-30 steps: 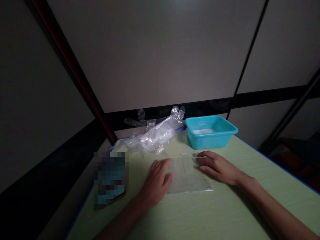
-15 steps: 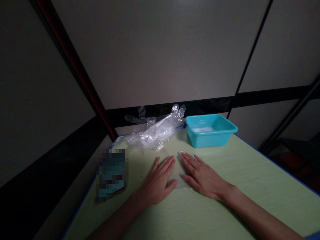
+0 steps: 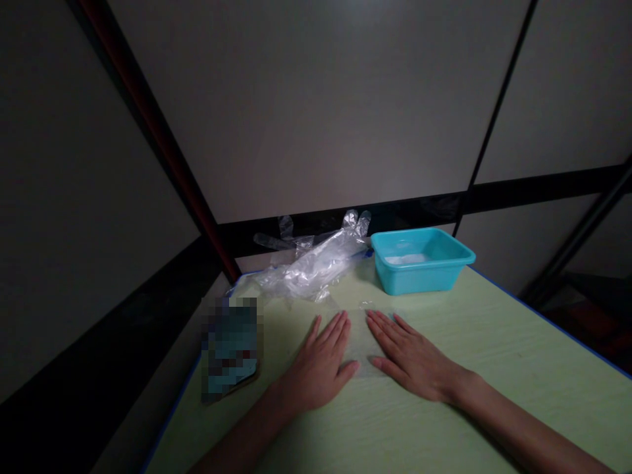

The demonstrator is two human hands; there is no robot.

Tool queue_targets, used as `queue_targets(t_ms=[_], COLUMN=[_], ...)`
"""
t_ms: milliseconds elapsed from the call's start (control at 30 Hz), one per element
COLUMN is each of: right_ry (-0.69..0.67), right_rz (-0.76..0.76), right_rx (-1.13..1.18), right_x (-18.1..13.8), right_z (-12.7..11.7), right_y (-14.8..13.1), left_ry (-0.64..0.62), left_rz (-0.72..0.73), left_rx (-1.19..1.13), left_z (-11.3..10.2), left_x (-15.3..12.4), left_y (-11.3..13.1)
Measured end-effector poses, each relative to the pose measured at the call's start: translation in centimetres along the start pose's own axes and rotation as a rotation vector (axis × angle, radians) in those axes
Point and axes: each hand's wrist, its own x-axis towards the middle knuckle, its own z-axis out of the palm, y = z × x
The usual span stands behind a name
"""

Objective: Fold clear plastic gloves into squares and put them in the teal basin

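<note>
A thin, clear plastic piece (image 3: 360,342) lies spread on the pale green table, partly under both my hands; its full outline is hard to make out. My left hand (image 3: 323,365) rests flat on its left part, fingers stretched forward and thumb pointing inward. Flat on the right part lies my right hand (image 3: 412,359), fingers stretched out and angled toward the middle. Neither hand grasps anything. Just beyond them sits a loose heap of clear disposable plastic gloves (image 3: 316,266), some glove fingers sticking up at the back.
A turquoise plastic basin (image 3: 419,278) with something white inside stands at the back right. At the left edge of the table (image 3: 494,342) is a blurred-out, flat dark teal object (image 3: 232,349). Panelled walls (image 3: 336,118) rise behind the table.
The view has shifted slightly, so everything appears a little further right. Both hands stay flat on the plastic; my right fingertips have slid slightly toward me, showing more of its far edge.
</note>
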Motion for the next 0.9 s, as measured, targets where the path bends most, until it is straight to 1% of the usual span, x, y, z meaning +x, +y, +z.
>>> queue_targets(t_ms=[133,200,267,333,400,500,633,700,800,900], right_ry=[0.010,0.047,0.113,0.144,0.130,0.089,0.044,0.031,0.062,0.136], right_rz=[0.004,-0.004,-0.030,-0.085,-0.143,-0.197,-0.244,-0.258,-0.255,-0.211], right_rx=[0.107,0.230,0.333,0.342,0.261,0.076,-0.226,-0.328,-0.380,-0.340], right_x=[0.1,-0.1,-0.6,-1.5,-2.6,-4.2,-4.9,-4.8,-4.6,-4.4], right_z=[-0.3,-0.8,-1.7,-2.7,-3.7,-4.5,-4.5,-4.2,-3.6,-3.2], right_y=[0.4,0.7,1.0,1.2,1.1,0.7,0.1,-0.1,-0.1,0.0], left_ry=[-0.008,0.027,0.079,0.138,0.191,0.223,0.219,0.212,0.214,0.213], left_rz=[-0.020,-0.036,-0.031,0.012,0.083,0.148,0.108,0.096,0.101,0.112], left_rx=[-0.018,-0.051,-0.101,-0.163,-0.223,-0.252,-0.209,-0.197,-0.198,-0.217], left_z=[0.1,0.0,-0.3,-0.7,-1.1,-1.3,-0.9,-0.8,-0.9,-1.1], left_x=[0.1,0.1,0.0,-0.2,-0.4,-0.5,-0.6,-0.6,-0.6,-0.5], left_y=[0.0,-0.1,0.0,0.2,0.5,0.9,1.0,1.0,1.0,1.1])
